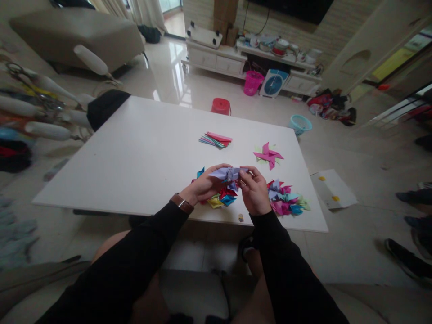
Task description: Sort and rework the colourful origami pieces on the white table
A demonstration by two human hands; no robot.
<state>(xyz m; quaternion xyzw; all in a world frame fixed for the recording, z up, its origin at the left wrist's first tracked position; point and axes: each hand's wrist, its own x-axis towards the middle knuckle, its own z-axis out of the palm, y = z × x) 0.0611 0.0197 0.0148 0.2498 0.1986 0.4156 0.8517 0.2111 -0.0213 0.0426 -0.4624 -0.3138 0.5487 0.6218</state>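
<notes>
Between my two hands is a lavender folded paper piece (222, 173), raised above the white table (145, 153). My left hand (202, 183) grips its left end, and my right hand (254, 189) pinches its right end with thumb and fingertips. Beneath them lies a pile of folded paper pieces (227, 198) in red, yellow and blue, partly hidden by my hands. To the right of my right hand rests another heap of folded pieces (286, 198), in pink, teal, lavender and pale green.
Farther back on the table lie a fanned stack of folded paper strips (216, 139) and a pink and green paper pinwheel (269, 156). A small cartoon sticker (240, 218) marks the near edge. Beyond the table stand a red bucket (221, 106) and a light blue basket (300, 123).
</notes>
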